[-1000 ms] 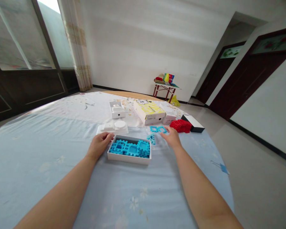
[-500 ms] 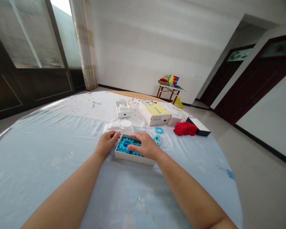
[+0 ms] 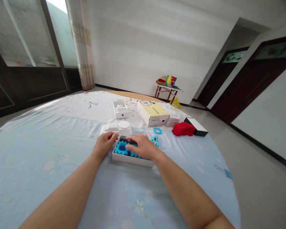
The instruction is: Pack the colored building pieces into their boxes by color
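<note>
A shallow white box [image 3: 131, 161] with a dark inside stands on the table in front of me. Blue toothed building pieces [image 3: 121, 148] lie in it, among them a square frame. My left hand [image 3: 104, 145] is curled at the box's left back corner, fingertips and thumb on its edge. Over the right half of the box reaches my right hand [image 3: 143, 146], thumb and fingers apart above the pieces. It hides part of the contents, and I see nothing held in it. Just beyond it lie a blue triangular piece [image 3: 155, 140] and a blue square frame [image 3: 157, 130].
Behind the box is a white molded tray [image 3: 116, 127], then a small white open box [image 3: 121, 109]. A yellow-and-white carton [image 3: 153, 114] stands farther back. To the right are a red bumpy bundle [image 3: 183, 129] and a black-and-white box [image 3: 196, 126]. A flowered cloth covers the table [image 3: 50, 152].
My right hand has shifted slightly over the box, and more of the blue square frame shows inside. The left hand keeps its place at the corner. The view has turned a little.
</note>
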### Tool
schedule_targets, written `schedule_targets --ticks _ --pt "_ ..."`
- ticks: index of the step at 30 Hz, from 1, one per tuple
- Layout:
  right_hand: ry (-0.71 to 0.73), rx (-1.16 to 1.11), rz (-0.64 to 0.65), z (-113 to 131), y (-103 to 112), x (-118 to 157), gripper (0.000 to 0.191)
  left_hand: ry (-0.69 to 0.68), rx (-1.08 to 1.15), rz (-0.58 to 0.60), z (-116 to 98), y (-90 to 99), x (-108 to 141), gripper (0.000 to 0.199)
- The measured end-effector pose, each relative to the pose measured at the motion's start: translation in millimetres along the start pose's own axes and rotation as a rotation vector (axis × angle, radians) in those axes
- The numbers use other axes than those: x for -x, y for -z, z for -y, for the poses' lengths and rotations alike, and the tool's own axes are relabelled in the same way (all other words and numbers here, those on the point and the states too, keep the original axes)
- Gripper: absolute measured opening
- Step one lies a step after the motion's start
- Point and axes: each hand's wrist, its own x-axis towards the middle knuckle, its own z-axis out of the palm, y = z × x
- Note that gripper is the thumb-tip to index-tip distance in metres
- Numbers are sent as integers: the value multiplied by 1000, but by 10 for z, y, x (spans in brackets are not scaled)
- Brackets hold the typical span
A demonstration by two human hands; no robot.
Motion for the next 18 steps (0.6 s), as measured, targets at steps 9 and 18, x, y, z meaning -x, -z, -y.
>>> schedule_targets --ticks 9,18 --pt "-602 115 -253 -1201 267 -69 31 2 -3 -6 -58 6 7 38" --pt "-764 137 -283 -1657 138 -33 47 8 -23 -9 -65 13 19 40"
